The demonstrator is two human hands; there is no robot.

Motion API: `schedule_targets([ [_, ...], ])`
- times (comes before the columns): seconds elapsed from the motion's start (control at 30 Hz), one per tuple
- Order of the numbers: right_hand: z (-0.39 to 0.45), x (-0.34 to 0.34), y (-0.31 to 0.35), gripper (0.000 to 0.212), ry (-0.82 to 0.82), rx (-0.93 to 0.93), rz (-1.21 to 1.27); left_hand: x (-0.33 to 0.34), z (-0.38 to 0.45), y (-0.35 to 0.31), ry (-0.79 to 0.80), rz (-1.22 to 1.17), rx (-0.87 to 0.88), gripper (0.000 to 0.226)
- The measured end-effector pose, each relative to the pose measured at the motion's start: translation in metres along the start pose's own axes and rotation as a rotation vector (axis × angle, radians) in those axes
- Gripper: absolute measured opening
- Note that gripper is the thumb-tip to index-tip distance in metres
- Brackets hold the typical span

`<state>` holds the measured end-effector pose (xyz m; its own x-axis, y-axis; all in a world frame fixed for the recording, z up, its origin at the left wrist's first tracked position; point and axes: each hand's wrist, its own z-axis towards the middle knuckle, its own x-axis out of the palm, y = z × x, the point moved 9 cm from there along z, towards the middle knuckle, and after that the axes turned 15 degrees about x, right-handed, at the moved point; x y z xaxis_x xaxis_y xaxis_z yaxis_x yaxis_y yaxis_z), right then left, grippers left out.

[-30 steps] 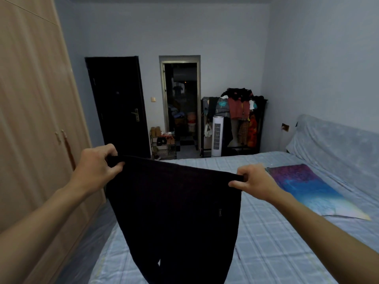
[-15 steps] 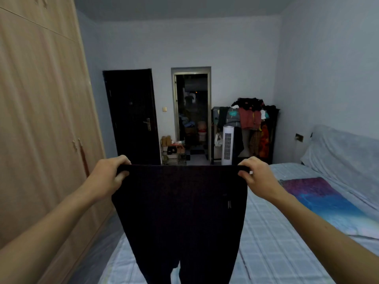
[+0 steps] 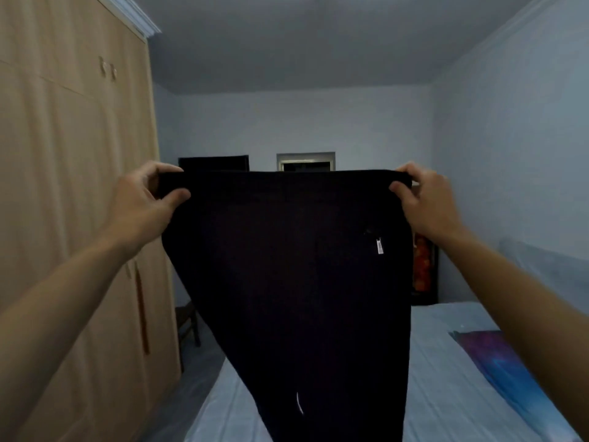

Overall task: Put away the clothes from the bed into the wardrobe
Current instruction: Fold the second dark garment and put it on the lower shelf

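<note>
A pair of black trousers [image 3: 293,275] hangs spread out in front of me, held up by the waistband. My left hand [image 3: 143,202] pinches the left end of the waistband. My right hand [image 3: 424,202] pinches the right end. The legs drop down over the bed [image 3: 446,378], which has a pale checked sheet. A small zip pull shows near the right hip. The tall wooden wardrobe [image 3: 63,218] runs along the left wall, its doors closed.
A purple and blue pillow [image 3: 497,362] lies on the bed at the right. A dark door [image 3: 213,162] and a doorway [image 3: 306,161] show above the trousers. A clothes rack [image 3: 424,266] stands beyond the bed. A narrow floor strip separates wardrobe and bed.
Both hands have raised the trousers higher and spread the waistband wider. The view has tilted up, so the ceiling now shows and the garment hides most of the far wall.
</note>
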<state>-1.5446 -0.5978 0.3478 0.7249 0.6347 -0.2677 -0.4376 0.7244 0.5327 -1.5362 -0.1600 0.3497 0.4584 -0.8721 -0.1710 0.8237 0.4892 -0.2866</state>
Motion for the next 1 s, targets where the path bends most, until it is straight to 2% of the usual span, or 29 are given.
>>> schedule_targets([
  [0.2,0.028,-0.024,0.05,0.011,-0.095,-0.078,0.057,-0.03,0.042,-0.03,-0.111,0.006,0.037,0.014],
  [0.33,0.031,-0.014,0.042,0.004,-0.06,-0.052,0.084,-0.025,0.036,-0.014,-0.071,-0.068,-0.01,0.012],
  [0.53,0.013,0.028,0.009,0.008,0.009,0.019,-0.019,0.004,0.004,0.039,0.032,-0.096,-0.162,0.012],
  [0.7,-0.017,0.092,-0.059,0.013,0.215,0.288,-0.061,0.043,-0.048,0.11,0.19,-0.151,-0.448,0.011],
  [0.8,-0.046,0.135,-0.106,0.01,0.325,0.58,-0.098,0.063,-0.093,0.161,0.214,-0.017,-0.664,0.019],
  [0.83,-0.058,0.145,-0.116,0.019,0.321,0.671,-0.107,0.067,-0.106,0.17,0.192,0.039,-0.715,0.021],
  [0.9,-0.08,0.163,-0.126,0.034,0.298,0.772,-0.088,0.076,-0.126,0.177,0.147,0.094,-0.75,0.02],
  [1.0,-0.112,0.187,-0.118,0.035,0.289,0.79,-0.02,0.089,-0.142,0.148,0.132,0.144,-0.69,0.022],
])
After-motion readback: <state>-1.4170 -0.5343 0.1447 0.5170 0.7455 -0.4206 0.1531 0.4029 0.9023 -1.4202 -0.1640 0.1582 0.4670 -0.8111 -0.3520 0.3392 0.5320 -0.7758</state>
